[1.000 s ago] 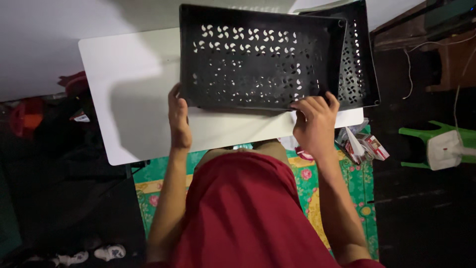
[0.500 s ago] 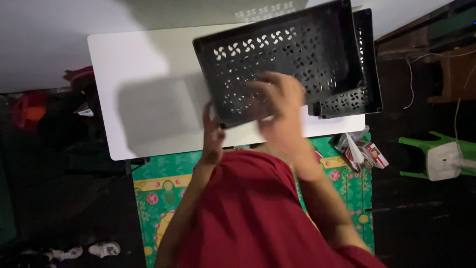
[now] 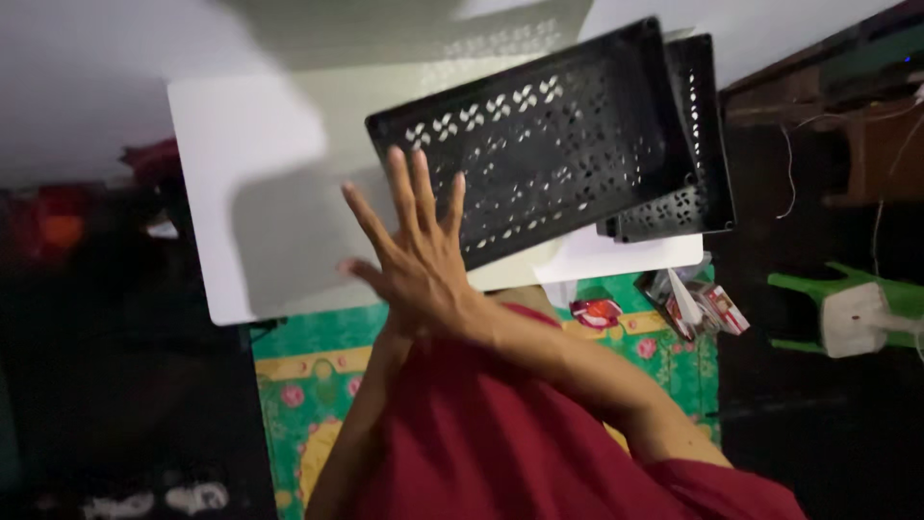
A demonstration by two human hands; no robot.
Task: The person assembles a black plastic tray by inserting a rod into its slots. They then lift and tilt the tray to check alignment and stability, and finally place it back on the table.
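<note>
spreading its fingers flat, the right hand (image 3: 414, 260) steadies the tilted black perforated tray (image 3: 539, 144) above the tabletop (image 3: 260, 193); left hand's grip hidden.

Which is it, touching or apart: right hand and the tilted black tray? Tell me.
Cannot tell. In the head view, spread fingers of the right hand overlap the black tray at its near edge; depth is unclear.

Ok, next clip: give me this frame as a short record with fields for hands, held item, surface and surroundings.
right hand: right hand open, fingers spread, crossed over to the left, in front of the tray's near edge
left hand: hidden behind it; grip cannot be judged
held item: black perforated plastic tray, tilted above the table
second tray: another black perforated tray behind, at the table's right end
surface: white rectangular table
floor: green patterned mat, green plastic stool
</note>
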